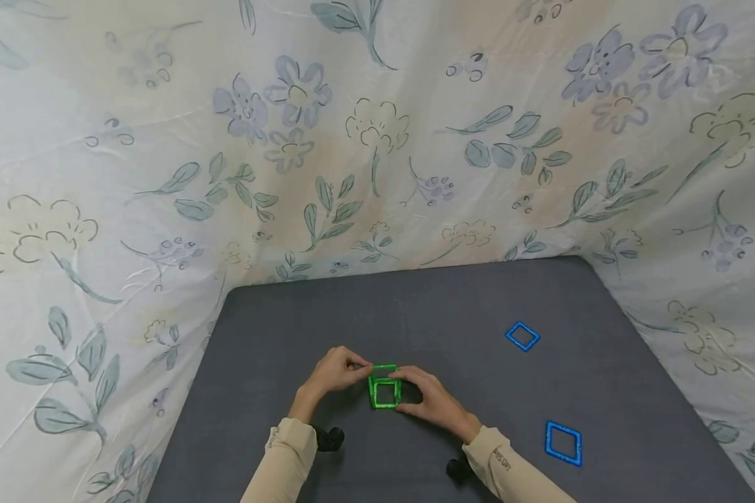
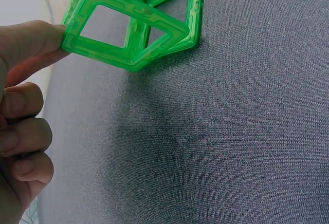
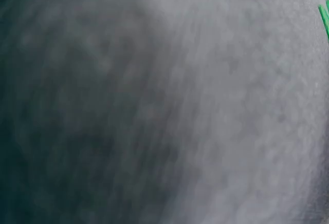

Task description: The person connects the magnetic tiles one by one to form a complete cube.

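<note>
Several green square frame tiles [image 1: 384, 389] stand joined into a small open box shape on the dark grey mat [image 1: 415, 314], close to its front middle. My left hand [image 1: 361, 365] pinches the upper left edge of the top tile. In the left wrist view the green tiles [image 2: 133, 29] tilt over the mat, with my left thumb and forefinger [image 2: 41, 41] on one corner and the other fingers curled. My right hand [image 1: 404, 381] grips the right side of the box. The right wrist view is a blur of grey mat, with a green sliver [image 3: 325, 18] at its right edge.
Two blue square frame tiles lie flat on the mat: one [image 1: 522, 336] at the back right, the other [image 1: 563, 442] at the front right. A flowered sheet [image 1: 377, 140] hangs behind and around the mat. Black wrist mounts [image 1: 330, 439] sit under both sleeves.
</note>
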Tool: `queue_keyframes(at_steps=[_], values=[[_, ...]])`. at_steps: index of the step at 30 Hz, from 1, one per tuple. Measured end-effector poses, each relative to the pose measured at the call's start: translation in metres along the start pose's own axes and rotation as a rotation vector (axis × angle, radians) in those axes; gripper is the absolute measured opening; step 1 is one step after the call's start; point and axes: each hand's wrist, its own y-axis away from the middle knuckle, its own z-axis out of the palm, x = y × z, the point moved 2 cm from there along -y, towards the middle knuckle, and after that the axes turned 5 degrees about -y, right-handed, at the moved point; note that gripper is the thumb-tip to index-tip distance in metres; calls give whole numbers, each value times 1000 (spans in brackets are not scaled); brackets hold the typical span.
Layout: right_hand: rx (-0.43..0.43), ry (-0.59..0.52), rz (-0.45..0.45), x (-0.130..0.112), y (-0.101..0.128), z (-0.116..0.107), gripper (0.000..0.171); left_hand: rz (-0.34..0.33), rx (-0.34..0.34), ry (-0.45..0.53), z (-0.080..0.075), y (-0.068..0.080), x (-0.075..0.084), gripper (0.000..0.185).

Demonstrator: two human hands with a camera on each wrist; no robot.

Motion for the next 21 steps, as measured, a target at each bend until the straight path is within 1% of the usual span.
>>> queue_keyframes(at_steps=[6, 12, 21], values=[[-31, 7, 22, 1, -1, -1, 60, 7, -3, -2, 0, 2, 0, 20], [-61, -12, 31, 0, -4, -3, 60, 9, -12, -16, -2, 4, 1, 19], [-144, -61, 25, -4, -11, -8, 59, 20, -32, -47, -6, 8, -2, 17]])
